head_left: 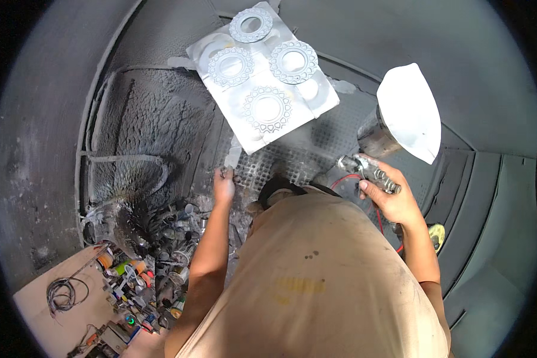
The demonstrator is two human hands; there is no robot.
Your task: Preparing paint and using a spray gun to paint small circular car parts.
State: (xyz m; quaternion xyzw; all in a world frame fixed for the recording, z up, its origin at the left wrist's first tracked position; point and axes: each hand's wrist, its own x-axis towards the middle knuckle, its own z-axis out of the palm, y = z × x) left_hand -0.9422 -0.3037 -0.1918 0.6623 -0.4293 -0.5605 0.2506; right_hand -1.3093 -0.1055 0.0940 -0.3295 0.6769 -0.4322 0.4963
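My right hand (394, 194) is wrapped round a metal spray gun (377, 175), its nozzle end toward the board; a thin red hose (380, 221) runs near it. My left hand (224, 186) is closed below the board's near corner, and what its fingers hold is hidden. Ahead of both hands a white square board (253, 141) carries several round, ring-shaped pieces with scalloped, patterned edges. Among them are a far ring (238, 28), a left ring (215, 67), a right ring (275, 62) and a near, paler ring (249, 113).
To the right, a white sheet-like piece (413, 113) leans over a dark metal can (376, 136). Grey-coated walls surround the perforated floor grating (253, 173). At lower left lie cluttered cans and bottles (131, 280) and a coiled cable (65, 294). A yellowish shoe (437, 236) shows at right.
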